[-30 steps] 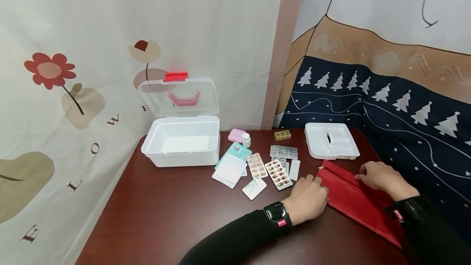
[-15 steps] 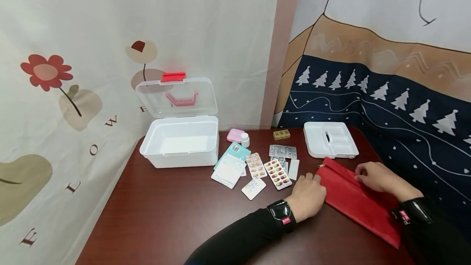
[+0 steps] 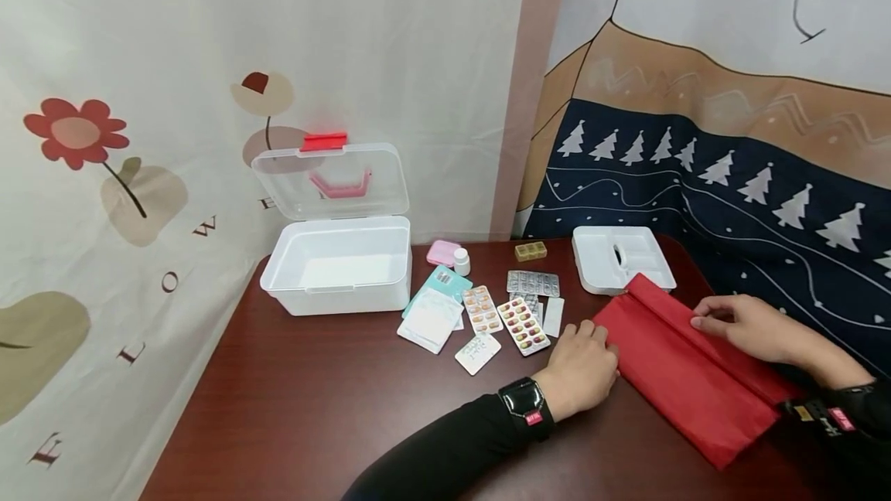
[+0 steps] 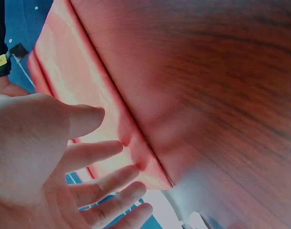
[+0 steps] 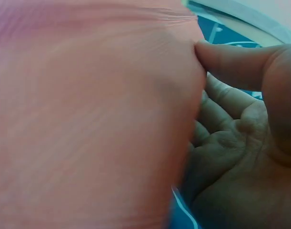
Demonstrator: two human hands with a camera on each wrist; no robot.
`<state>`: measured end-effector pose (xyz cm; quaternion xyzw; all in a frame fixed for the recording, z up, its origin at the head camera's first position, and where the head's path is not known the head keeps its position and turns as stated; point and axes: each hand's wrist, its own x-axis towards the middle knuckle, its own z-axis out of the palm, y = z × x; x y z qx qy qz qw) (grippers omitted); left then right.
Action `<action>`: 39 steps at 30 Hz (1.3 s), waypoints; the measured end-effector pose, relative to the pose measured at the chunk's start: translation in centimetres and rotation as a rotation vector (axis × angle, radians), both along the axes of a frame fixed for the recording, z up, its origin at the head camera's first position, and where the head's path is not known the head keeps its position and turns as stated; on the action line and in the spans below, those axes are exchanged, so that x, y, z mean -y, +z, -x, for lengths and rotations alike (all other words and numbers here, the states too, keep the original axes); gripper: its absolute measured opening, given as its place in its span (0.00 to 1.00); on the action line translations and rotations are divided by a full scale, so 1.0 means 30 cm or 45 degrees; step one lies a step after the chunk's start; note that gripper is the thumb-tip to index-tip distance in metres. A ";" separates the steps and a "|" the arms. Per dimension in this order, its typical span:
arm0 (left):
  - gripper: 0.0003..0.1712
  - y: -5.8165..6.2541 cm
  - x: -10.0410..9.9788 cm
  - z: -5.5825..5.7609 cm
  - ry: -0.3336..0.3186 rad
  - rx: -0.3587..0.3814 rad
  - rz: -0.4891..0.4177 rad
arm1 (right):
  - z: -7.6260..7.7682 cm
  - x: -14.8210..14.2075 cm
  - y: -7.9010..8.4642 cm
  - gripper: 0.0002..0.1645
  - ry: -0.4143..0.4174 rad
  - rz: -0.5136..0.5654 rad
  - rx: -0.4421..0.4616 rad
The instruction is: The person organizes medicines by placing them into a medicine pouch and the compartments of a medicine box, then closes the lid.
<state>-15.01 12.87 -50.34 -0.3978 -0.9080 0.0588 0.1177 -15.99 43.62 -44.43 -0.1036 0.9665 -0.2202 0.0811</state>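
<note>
A flat red pouch [image 3: 685,377] lies slanted on the table, its far edge lifted and a fold running along it. At that far edge my right hand [image 3: 762,331] pinches the fabric; in the right wrist view the thumb [image 5: 235,64] presses on the pouch's rim, with the other fingers partly behind it. My left hand [image 3: 579,369] is at the pouch's near left edge. Loosely bent, spread fingers [image 4: 105,183] show in the left wrist view, the fingertips right at the pouch's edge and nothing gripped between them.
Left of the hands lie several blister packs [image 3: 524,327], paper packets [image 3: 429,321], a white bottle [image 3: 461,262], a pink case [image 3: 442,252] and a small yellowish box [image 3: 530,251]. An opened white box [image 3: 341,300] stands back left. Behind the pouch sits a white compartment tray [image 3: 599,284].
My right hand has moved rightward, raising and folding the pouch's far side, so the zipper pull no longer shows. The left hand has stayed nearly in place.
</note>
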 end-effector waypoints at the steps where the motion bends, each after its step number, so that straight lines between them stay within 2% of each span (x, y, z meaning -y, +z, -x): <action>1: 0.12 0.001 0.001 0.001 -0.010 -0.004 -0.007 | -0.002 0.002 0.014 0.05 -0.004 0.015 0.006; 8: 0.13 0.006 0.006 0.006 -0.099 -0.025 0.004 | 0.002 0.022 0.096 0.09 -0.042 0.109 0.090; 15: 0.16 0.007 0.008 0.012 -0.135 0.075 0.058 | 0.012 0.043 0.159 0.15 -0.055 0.214 0.211; 24: 0.25 0.012 -0.003 0.016 -0.111 0.186 0.082 | 0.037 0.129 0.141 0.18 -0.052 0.338 0.246; 28: 0.25 0.007 -0.001 0.015 -0.101 0.181 0.090 | 0.038 0.186 0.128 0.17 -0.080 0.381 0.245; 31: 0.23 0.000 0.009 0.019 -0.142 0.072 0.009 | 0.035 0.232 0.119 0.13 -0.070 0.365 0.193; 35: 0.19 -0.003 0.029 0.024 -0.219 -0.101 -0.206 | 0.033 0.295 0.110 0.10 -0.065 0.305 0.082; 39: 0.20 -0.001 0.054 0.022 -0.224 -0.123 -0.359 | 0.037 0.355 0.104 0.11 -0.086 0.214 -0.014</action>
